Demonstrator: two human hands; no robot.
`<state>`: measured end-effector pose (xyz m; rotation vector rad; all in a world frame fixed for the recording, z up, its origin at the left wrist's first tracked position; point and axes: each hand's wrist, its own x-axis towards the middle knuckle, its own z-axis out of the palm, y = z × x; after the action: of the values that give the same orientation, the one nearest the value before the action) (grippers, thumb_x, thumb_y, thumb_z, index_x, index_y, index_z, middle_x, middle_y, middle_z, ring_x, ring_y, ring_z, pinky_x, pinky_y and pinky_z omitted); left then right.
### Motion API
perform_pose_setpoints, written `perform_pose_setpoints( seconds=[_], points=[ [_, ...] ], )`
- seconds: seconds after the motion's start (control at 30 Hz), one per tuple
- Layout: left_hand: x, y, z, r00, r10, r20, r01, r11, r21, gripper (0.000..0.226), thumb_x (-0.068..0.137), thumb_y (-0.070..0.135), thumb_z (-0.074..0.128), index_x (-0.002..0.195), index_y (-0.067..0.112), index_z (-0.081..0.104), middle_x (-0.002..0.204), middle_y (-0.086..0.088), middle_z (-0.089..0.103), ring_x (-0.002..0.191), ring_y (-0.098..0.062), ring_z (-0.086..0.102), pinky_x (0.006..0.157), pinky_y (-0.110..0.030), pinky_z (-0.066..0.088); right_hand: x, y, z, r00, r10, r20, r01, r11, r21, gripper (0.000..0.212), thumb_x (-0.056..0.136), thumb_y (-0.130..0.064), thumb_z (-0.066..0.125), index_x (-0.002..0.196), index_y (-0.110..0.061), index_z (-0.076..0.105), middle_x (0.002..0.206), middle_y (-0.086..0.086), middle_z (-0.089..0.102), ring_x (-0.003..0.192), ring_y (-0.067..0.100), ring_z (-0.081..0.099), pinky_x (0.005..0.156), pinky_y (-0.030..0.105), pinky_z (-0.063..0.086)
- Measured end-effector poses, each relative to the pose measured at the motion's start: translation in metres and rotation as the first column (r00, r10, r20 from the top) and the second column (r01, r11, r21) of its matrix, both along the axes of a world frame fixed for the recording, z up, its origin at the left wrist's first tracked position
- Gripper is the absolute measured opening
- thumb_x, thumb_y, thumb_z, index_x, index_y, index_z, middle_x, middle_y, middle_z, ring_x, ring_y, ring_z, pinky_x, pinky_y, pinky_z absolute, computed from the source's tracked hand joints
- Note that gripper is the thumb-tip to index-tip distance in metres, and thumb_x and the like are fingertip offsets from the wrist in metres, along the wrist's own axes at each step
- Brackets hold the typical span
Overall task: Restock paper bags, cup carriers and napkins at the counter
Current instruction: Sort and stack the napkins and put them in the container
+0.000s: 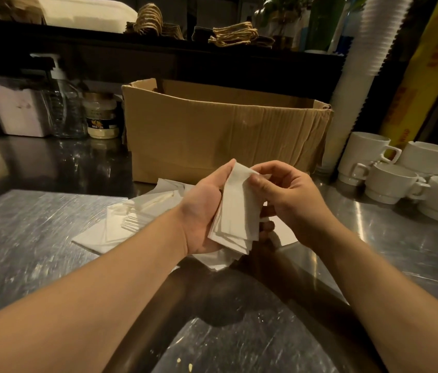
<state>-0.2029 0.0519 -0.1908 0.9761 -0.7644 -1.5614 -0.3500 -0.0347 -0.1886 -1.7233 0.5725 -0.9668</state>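
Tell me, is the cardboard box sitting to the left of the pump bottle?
No, the cardboard box stands to the right of the pump bottle, with a small jar between them.

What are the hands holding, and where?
A stack of white napkins: left hand cradles its left side, right hand pinches its upper right edge.

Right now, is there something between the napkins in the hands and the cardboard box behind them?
Nothing visible. The left hand and right hand hold the napkin stack just in front of the cardboard box; only loose napkins lie on the counter beneath.
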Motion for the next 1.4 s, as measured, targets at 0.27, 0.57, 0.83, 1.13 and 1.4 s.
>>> perform_pose_setpoints(
  seconds=[0.27,0.57,0.83,1.13,1.4],
  points=[
    [0.003,-0.001,-0.003,0.992,0.023,-0.121,-0.025,0.999,-0.022,0.071,0.085,0.072,0.053,0.114,0.013,0.078,0.107,-0.016,0.072,0.094,-0.029,0.066,0.090,-0.041,0.051,-0.010,-0.005,0.010,0.985,-0.056,0.166,0.054,0.998,0.014,0.012,0.098,-0.017,0.062,0.103,-0.012,0.072,0.092,0.000,0.073,0.081,0.016,0.068,0.068,0.030,0.059],
    [0.003,0.002,0.001,0.996,0.021,-0.081,-0.020,1.000,0.015,0.071,0.093,0.074,0.042,0.129,0.017,0.065,0.125,-0.015,0.070,0.110,-0.032,0.065,0.099,-0.048,0.051,-0.010,0.001,0.017,0.999,0.020,-0.042,-0.014,0.988,0.153,0.018,0.096,-0.013,0.063,0.082,-0.015,0.075,0.082,0.004,0.070,0.078,0.026,0.063,0.066,0.038,0.052],
    [0.000,0.003,0.005,0.997,-0.064,-0.049,0.062,0.998,-0.029,0.062,0.077,0.055,0.064,0.125,0.015,0.063,0.097,-0.017,0.073,0.082,-0.032,0.072,0.077,-0.040,0.060,-0.003,0.003,0.006,0.991,-0.104,-0.088,0.102,0.994,-0.035,0.008,0.096,-0.020,0.067,0.091,-0.017,0.073,0.094,0.000,0.074,0.092,0.022,0.072,0.065,0.027,0.060],
    [0.003,0.000,0.000,0.995,-0.042,-0.091,0.037,0.997,-0.064,0.039,0.080,0.028,0.056,0.114,0.011,0.066,0.089,-0.015,0.070,0.079,-0.029,0.070,0.073,-0.036,0.058,-0.008,0.003,0.002,0.894,0.071,-0.442,-0.247,0.902,-0.354,0.101,0.068,-0.067,0.079,0.151,-0.058,0.021,0.158,-0.019,0.030,0.143,0.009,0.035,0.109,0.037,0.046],
    [0.002,-0.001,0.002,0.994,-0.027,-0.102,0.024,0.999,-0.026,0.037,0.083,0.030,0.053,0.084,0.008,0.081,0.083,-0.014,0.070,0.076,-0.028,0.071,0.071,-0.034,0.059,-0.007,0.012,0.006,0.829,0.053,-0.557,-0.335,0.844,-0.418,0.118,0.063,-0.059,0.088,0.148,-0.068,0.006,0.151,-0.034,0.023,0.148,0.011,0.019,0.119,0.060,0.028]
  ],
)
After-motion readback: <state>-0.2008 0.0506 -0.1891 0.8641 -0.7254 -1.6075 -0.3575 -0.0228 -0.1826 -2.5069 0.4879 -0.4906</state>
